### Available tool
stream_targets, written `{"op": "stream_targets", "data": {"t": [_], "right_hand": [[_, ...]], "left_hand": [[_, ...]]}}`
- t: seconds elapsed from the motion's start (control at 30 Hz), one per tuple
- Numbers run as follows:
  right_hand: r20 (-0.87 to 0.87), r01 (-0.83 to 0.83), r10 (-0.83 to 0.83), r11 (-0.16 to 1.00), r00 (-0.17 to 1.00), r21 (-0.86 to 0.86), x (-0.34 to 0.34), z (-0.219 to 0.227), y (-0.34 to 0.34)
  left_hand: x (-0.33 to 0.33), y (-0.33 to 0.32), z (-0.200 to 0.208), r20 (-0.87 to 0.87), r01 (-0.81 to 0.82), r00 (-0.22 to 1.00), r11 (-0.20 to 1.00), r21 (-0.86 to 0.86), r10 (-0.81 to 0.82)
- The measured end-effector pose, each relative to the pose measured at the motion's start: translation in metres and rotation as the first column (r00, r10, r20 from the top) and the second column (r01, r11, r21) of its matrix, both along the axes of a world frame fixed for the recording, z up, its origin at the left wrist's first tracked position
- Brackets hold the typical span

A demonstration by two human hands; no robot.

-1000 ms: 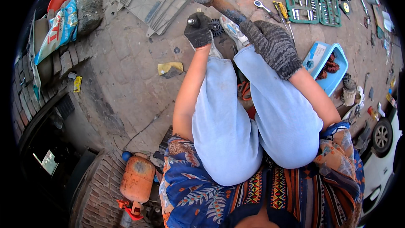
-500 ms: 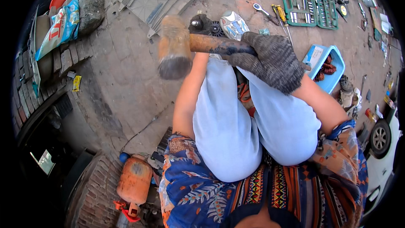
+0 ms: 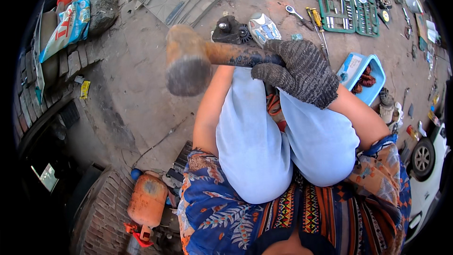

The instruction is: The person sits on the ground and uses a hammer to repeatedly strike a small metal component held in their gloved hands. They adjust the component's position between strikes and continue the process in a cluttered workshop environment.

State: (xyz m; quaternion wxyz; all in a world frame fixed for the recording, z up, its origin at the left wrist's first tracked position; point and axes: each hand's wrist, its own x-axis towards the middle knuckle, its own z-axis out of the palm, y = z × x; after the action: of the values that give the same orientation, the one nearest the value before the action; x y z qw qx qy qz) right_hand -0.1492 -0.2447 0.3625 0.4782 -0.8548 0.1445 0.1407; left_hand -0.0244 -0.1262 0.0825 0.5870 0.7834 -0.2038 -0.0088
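My right hand (image 3: pixel 304 73), in a dark grey knitted glove, is closed round the dark grip of a hammer (image 3: pixel 222 53). The hammer's big rusty head points left, blurred, raised in front of my knees and over my left forearm. Beyond it, my left hand (image 3: pixel 232 37), in a dark glove, is partly covered by the hammer. Its fingers appear wrapped round a metal piece (image 3: pixel 222 26) with a shiny round end. Just right of that sits a black toothed round part (image 3: pixel 244 33), close to my shoe (image 3: pixel 263 28).
A light blue bin (image 3: pixel 373 78) with copper-coloured coils stands to the right. Farther off lie a green socket set case (image 3: pixel 347 7), a ratchet (image 3: pixel 295 13) and screwdrivers (image 3: pixel 316 19). A grey fan shroud (image 3: pixel 184 0) lies ahead. An orange tank (image 3: pixel 148 200) is at lower left.
The hammer head has shifted left and slightly nearer to me, and my right hand has tilted a little with it. My left hand stays at about the same place.
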Motion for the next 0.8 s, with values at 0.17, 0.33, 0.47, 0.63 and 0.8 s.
{"op": "stream_targets", "data": {"t": [0.17, 0.33, 0.47, 0.63, 0.8], "right_hand": [[-0.259, 0.064, -0.127, 0.97, 0.957, -0.236, -0.007, -0.044, -0.007], [0.119, 0.172, -0.161, 0.982, 0.98, -0.082, -0.014, -0.013, -0.004], [0.292, 0.288, -0.265, 0.957, 0.919, -0.036, -0.006, -0.017, -0.006], [0.085, 0.396, -0.388, 0.906, 0.918, -0.146, -0.015, -0.052, -0.014], [0.084, 0.422, -0.415, 0.899, 0.906, -0.118, -0.02, -0.055, -0.009]], "left_hand": [[0.0, -0.002, 0.004, -0.049, 0.008, 0.999, 1.0, -0.028, -0.01], [0.011, 0.006, -0.005, 0.065, 0.029, 0.997, 0.998, 0.058, -0.032], [0.009, 0.006, -0.008, 0.079, 0.067, 0.994, 0.996, 0.056, -0.071], [-0.003, -0.002, 0.023, -0.44, -0.069, 0.896, 0.955, -0.288, -0.067], [0.005, -0.002, 0.033, -0.42, -0.141, 0.907, 0.927, -0.347, -0.019]]}}
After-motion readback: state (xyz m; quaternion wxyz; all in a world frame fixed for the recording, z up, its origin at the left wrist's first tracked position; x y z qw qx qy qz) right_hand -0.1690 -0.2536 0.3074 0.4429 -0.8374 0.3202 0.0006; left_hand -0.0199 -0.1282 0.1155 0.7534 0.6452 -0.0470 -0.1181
